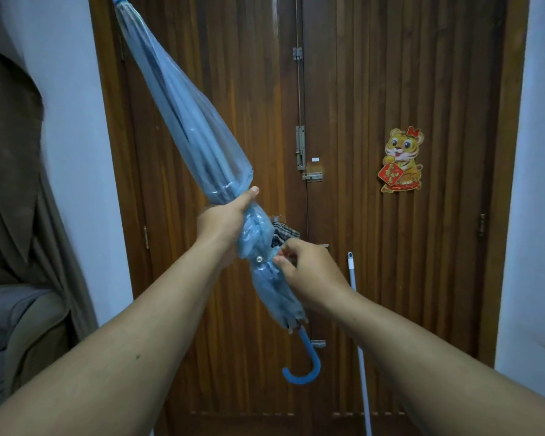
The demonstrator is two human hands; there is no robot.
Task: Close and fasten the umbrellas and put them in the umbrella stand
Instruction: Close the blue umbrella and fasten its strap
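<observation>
A folded clear-blue umbrella slants across the wooden door — tip at upper left, blue hooked handle hanging low near the middle. The left hand has its fingers wrapped around the gathered canopy about midway. Just below, the right hand pinches at the strap beside its white snap button — fingertips curled together there. A tiger sticker sits on the door at right.

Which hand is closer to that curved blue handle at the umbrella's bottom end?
Right. The right hand pinches at the strap just above the curved blue plastic handle; the left hand grips higher up the canopy.
</observation>
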